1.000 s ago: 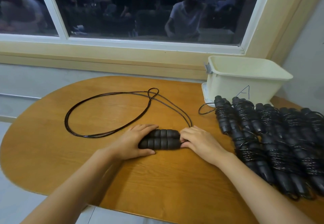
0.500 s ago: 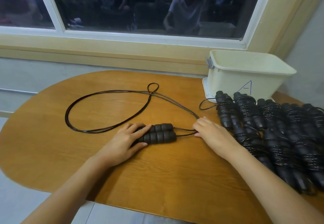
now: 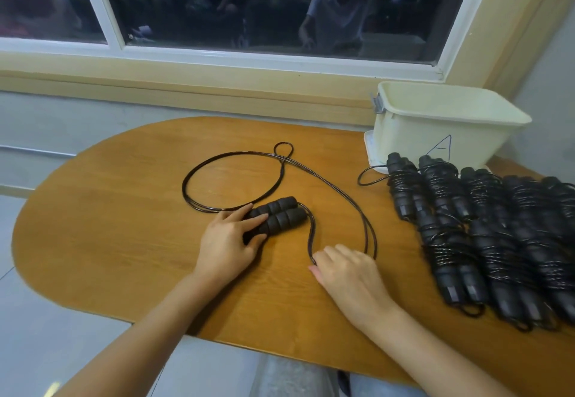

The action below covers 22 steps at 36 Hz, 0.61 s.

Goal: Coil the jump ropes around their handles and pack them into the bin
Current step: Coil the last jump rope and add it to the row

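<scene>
Two black ribbed foam handles [image 3: 280,214] of one jump rope lie side by side on the wooden table [image 3: 124,241]. My left hand [image 3: 228,241] grips their near end, fingers over the top and thumb below. Their thin black cord [image 3: 217,160] lies in a loose loop towards the window and bends back to my right hand [image 3: 345,272]. That hand holds the cord strands near the table's front, with its fingers curled over them. The cream bin [image 3: 435,135], marked with an "A", stands at the back right.
Several coiled black jump ropes [image 3: 485,241] lie in rows along the right side of the table, in front of the bin. A window and its sill run behind the table. The rounded table edge is close to my body.
My right hand has pulled the cord away from the handles, towards me and to the right. The handles have turned to a slant under my left hand. The cord loop has shrunk.
</scene>
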Each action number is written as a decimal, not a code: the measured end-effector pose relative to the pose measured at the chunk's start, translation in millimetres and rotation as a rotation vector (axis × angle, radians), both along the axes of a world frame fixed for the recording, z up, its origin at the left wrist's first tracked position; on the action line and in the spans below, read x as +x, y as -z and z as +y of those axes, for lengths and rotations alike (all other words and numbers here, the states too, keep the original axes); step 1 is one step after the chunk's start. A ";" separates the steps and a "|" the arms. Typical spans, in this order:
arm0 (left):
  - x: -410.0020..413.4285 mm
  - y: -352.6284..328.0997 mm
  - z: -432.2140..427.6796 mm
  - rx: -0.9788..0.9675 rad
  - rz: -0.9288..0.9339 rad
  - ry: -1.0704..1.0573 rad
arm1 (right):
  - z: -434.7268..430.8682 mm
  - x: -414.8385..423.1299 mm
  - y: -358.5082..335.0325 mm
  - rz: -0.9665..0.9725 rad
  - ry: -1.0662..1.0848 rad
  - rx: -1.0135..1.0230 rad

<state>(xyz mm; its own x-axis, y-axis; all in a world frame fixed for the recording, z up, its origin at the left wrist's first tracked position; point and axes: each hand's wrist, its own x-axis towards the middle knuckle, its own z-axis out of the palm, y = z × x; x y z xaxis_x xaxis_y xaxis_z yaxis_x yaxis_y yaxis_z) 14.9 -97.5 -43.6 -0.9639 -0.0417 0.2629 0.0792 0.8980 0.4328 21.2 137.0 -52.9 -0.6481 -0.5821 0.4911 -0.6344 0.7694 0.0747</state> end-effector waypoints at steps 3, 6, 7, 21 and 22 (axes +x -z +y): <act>1.9 -2.7 3.8 -0.030 -0.023 -0.015 | -26.6 13.9 5.6 0.015 -0.004 0.047; 2.2 -6.6 2.2 -0.066 -0.048 -0.001 | -51.7 28.7 10.4 0.009 -0.046 0.058; 2.2 -9.4 1.8 -0.068 -0.064 0.007 | -57.4 32.1 10.8 0.000 -0.050 0.058; -0.1 -23.7 -6.0 -0.154 -0.315 0.133 | -60.8 44.4 12.3 -0.015 -0.235 0.049; -0.8 -22.2 -7.1 -0.147 -0.300 0.132 | -56.9 42.5 9.8 -0.034 -0.256 0.046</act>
